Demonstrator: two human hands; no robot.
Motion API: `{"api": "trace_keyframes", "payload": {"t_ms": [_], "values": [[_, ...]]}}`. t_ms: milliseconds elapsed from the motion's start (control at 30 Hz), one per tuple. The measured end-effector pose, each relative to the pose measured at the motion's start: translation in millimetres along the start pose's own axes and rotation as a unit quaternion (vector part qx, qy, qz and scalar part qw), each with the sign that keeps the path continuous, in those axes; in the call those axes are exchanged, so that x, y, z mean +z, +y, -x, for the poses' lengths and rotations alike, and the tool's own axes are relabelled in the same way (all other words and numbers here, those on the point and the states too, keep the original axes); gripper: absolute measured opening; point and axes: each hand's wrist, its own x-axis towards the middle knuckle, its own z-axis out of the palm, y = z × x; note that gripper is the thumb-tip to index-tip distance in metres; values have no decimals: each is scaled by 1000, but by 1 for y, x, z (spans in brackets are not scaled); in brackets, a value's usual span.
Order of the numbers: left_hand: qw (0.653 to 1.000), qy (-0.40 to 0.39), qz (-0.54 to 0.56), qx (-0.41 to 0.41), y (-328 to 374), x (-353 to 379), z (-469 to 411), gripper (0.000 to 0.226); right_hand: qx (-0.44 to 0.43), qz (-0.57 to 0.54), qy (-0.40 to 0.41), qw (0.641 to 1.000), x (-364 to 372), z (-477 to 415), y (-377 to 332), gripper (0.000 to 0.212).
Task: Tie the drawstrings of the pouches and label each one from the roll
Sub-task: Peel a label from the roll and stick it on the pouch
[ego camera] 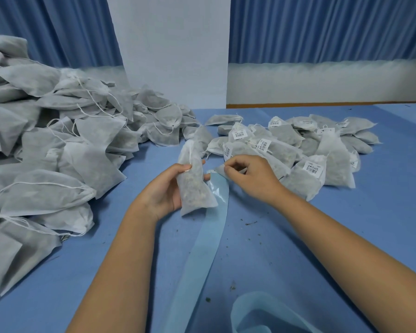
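My left hand grips a white drawstring pouch upright above the blue table, thumb pressed on its front near the top. Just to its right, my right hand pinches a white label at the end of the pale blue backing strip, which runs from there down toward me and curls at the bottom edge. A big heap of unlabelled pouches covers the left side. Labelled pouches with barcode stickers lie in a pile at the right.
The table top is covered in blue cloth with small dry crumbs scattered on it. A white panel and blue curtains stand behind the table. Loose backing strip loops at the near edge.
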Motion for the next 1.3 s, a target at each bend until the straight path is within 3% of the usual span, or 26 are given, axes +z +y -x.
{"api": "trace_keyframes", "payload": {"t_ms": [133,400,600,767,867,1000,1167,1300], "values": [[1000,17,-15,-13,-1,4,-4,60,1,1,-1,1000,1,1,-1,16],[997,33,-66,-25,-5,9,-3,44,149,-97,23,984,-6,-4,-4,19],[997,32,-71,-26,-4,12,-2,40,178,-112,37,977,-6,-5,-2,15],[996,45,-70,-18,-2,13,-3,35,159,-104,16,982,-9,-4,-4,16],[986,114,-122,17,-1,13,-4,24,151,-117,51,980,-11,-5,-6,15],[919,240,-294,108,-2,19,-5,27,96,-107,119,982,-10,-8,-16,21],[884,254,-355,170,-11,36,-5,36,-33,-22,214,976,-3,-2,-27,19],[878,255,-360,183,-12,40,-4,40,-91,17,239,967,2,2,-28,13]]}}
